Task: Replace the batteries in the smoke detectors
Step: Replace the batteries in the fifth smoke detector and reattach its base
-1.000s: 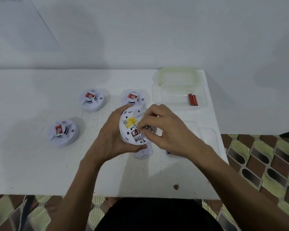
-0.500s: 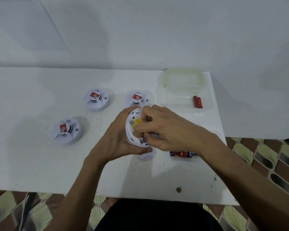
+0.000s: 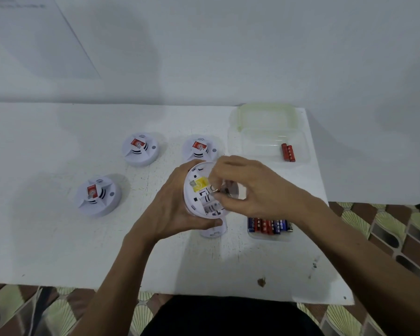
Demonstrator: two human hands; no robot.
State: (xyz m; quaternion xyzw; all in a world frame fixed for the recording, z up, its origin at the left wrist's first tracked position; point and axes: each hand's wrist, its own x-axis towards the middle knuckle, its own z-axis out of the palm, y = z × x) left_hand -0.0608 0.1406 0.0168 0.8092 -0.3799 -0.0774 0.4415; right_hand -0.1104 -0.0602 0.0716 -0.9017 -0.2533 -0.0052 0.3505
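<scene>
Your white table (image 3: 46,238): back-left detector (image 3: 140,149), back-right detector (image 3: 199,147), front-left detector (image 3: 96,194). Far right corner: clear tub (image 3: 301,141) with red batteries (image 3: 288,152), greenish tub (image 3: 267,115) touching behind. Near right: battery tray (image 3: 269,236); round white piece (image 3: 212,232) just left of it.

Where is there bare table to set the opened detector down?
Bare table lies left of the near-left detector, and along the front edge beside the forearms. Crowded: the right side, with the battery tray and clear container, and the back-left detector and back-right detector.
</scene>
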